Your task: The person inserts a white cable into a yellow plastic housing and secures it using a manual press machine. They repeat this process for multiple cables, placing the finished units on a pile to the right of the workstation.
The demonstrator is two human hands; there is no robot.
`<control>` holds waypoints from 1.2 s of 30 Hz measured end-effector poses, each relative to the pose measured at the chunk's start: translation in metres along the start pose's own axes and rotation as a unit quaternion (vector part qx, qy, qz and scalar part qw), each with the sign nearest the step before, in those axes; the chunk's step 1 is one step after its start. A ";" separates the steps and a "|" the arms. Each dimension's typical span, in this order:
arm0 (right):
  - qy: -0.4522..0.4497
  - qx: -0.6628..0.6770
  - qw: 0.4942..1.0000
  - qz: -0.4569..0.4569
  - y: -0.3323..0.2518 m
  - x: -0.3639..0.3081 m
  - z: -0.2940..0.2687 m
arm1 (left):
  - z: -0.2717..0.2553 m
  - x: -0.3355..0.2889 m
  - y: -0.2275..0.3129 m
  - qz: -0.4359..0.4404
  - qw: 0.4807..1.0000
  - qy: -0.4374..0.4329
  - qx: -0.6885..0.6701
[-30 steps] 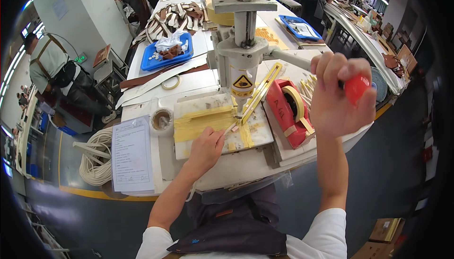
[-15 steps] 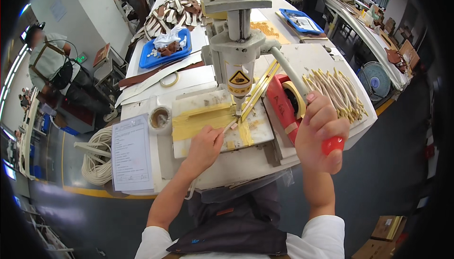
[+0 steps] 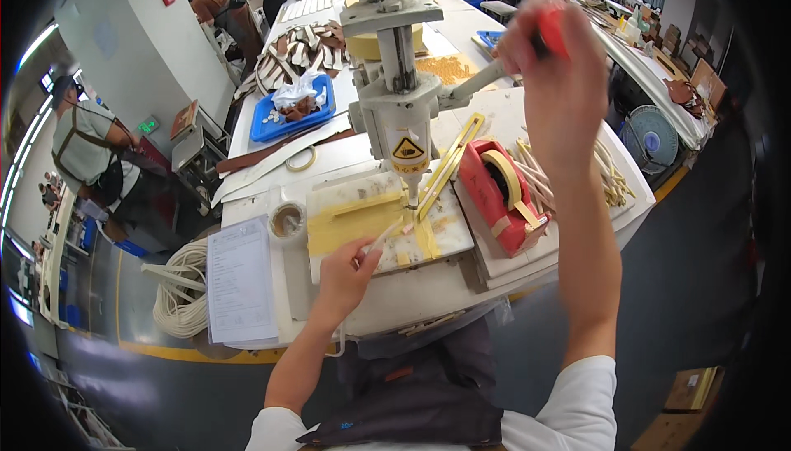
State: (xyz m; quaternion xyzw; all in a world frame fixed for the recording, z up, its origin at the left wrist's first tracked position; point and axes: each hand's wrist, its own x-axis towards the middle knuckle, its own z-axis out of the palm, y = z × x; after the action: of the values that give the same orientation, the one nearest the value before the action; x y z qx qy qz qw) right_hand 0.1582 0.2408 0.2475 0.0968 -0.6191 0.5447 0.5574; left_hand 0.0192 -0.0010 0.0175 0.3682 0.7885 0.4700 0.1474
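A grey hand press [image 3: 404, 117] with a warning label stands over a white board [image 3: 449, 245] partly covered in yellow tape. My right hand [image 3: 568, 97] is closed around the red knob [image 3: 554, 29] of the press lever [image 3: 482, 80], which is raised to the right. My left hand [image 3: 342, 282], its fingers pinched, holds a pale cord [image 3: 385, 235] on the board. The cord's tip points toward the narrow press tool [image 3: 413, 198], just short of it. Below my left wrist, a loop of pale cord [image 3: 341, 340] hangs at the table edge.
Right of the board are a red tape dispenser [image 3: 503, 204] and a bundle of pale cords [image 3: 610, 175]. A tape-wrapped cup [image 3: 287, 221], a paper sheet [image 3: 239, 282] and coiled cord [image 3: 180, 303] lie left. A blue tray [image 3: 268, 128] sits behind. Another person [image 3: 99, 146] stands at far left.
My right hand has swung the lever up and away, and the press tool has risen. My left hand has drawn back slightly toward me and left with the cord.
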 end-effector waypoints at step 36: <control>-0.283 -0.475 0.817 0.162 0.147 -0.180 -0.033 | -0.060 -0.123 -0.019 -0.124 0.888 -0.224 -0.382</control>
State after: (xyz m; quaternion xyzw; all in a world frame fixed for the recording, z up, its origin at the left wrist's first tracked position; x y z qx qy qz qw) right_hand 0.1353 0.2356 0.0143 -0.1318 -0.9383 0.2136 0.2380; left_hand 0.0608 -0.1326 0.0184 0.2786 0.5331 0.6177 0.5065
